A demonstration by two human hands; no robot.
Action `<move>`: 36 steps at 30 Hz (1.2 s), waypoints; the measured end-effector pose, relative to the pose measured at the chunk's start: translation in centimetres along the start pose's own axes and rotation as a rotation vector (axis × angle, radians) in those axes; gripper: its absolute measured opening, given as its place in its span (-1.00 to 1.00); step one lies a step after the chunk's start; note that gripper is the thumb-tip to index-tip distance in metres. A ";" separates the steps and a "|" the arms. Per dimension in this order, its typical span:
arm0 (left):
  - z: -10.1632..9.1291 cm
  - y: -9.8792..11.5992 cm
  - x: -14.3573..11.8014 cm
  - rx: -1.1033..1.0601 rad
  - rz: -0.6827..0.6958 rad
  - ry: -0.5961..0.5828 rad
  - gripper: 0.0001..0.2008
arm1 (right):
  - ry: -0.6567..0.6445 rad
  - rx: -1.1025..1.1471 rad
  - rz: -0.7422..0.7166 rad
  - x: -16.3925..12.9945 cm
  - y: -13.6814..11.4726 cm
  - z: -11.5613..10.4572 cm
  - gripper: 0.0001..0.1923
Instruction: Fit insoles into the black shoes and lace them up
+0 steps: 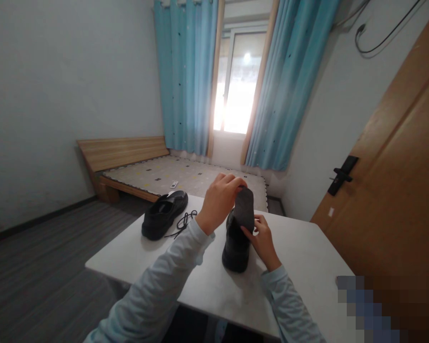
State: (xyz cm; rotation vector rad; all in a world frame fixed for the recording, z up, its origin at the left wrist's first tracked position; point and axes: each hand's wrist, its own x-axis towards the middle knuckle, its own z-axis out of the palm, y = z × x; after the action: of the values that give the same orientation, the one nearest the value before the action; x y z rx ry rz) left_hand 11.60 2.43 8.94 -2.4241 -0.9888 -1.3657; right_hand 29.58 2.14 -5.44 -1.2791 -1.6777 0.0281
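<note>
A dark insole (244, 208) stands upright out of a black shoe (235, 252) on the white table. My left hand (221, 197) grips the insole's upper end, fingers closed over its top edge. Lower down, my right hand (262, 238) pinches the insole's side near the shoe opening, the thumb on its near face. The insole's lower end is hidden inside the shoe. To the left, a second black shoe (164, 214) rests on the table, with a loose black shoelace (184, 223) beside it.
The white table (300, 257) spans the space before me. Behind it stands a wooden bed with a patterned mattress (200, 174), a small white object (174, 184) on it. A wooden door (389, 157) is at the right. A blurred-out patch covers the lower right corner.
</note>
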 end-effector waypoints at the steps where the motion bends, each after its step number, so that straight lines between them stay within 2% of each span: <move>1: -0.5 -0.1 -0.1 -0.022 0.007 0.032 -0.84 | 0.018 0.023 -0.009 0.1 -0.4 -0.2 -0.85; 6: -3.8 0.3 -1.1 -0.068 0.028 0.139 -0.78 | 0.087 0.160 -0.042 0.3 -2.5 -1.7 -0.84; 10: -6.1 0.6 -2.6 -0.115 0.022 0.138 -0.80 | 0.163 0.310 0.010 0.3 -2.6 -2.5 -0.86; 13: -6.8 0.0 -4.4 -0.185 0.006 0.085 -0.84 | 0.212 0.447 0.031 0.5 -1.9 -2.7 -0.83; 18: -5.7 -2.7 -8.3 -0.411 -0.146 -0.182 -0.82 | 0.214 0.442 0.041 0.8 -1.5 -2.6 -0.72; 22: -4.5 -4.6 -10.8 -0.552 -0.358 -0.388 -0.73 | 0.152 0.525 0.068 0.8 -1.5 -2.1 -0.67; 24: -3.9 -5.0 -11.5 -0.681 -0.509 -0.443 -0.71 | 0.133 0.521 0.076 0.8 -1.4 -1.7 -0.69; 27: -2.8 -5.3 -12.2 -0.814 -0.711 -0.453 -0.70 | 0.096 0.463 0.077 0.8 -1.5 -1.0 -0.71; 29: -1.7 -5.4 -12.5 -0.804 -0.738 -0.442 -0.70 | 0.057 0.430 0.072 0.7 -1.6 -0.4 -0.72; 32: -0.1 -5.2 -12.8 -0.751 -0.682 -0.447 -0.56 | 0.006 0.395 0.061 0.4 -1.8 0.3 -0.74; 36: 0.7 -5.0 -12.6 -0.634 -0.626 -0.452 -0.64 | -0.007 0.406 0.050 0.1 -2.1 0.9 -0.66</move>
State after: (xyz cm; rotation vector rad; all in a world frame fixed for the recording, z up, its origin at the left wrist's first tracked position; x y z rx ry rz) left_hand 4.45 0.79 -2.54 -3.1493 -1.7668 -1.5059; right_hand 27.47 1.72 -4.72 -1.0121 -1.5465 0.3841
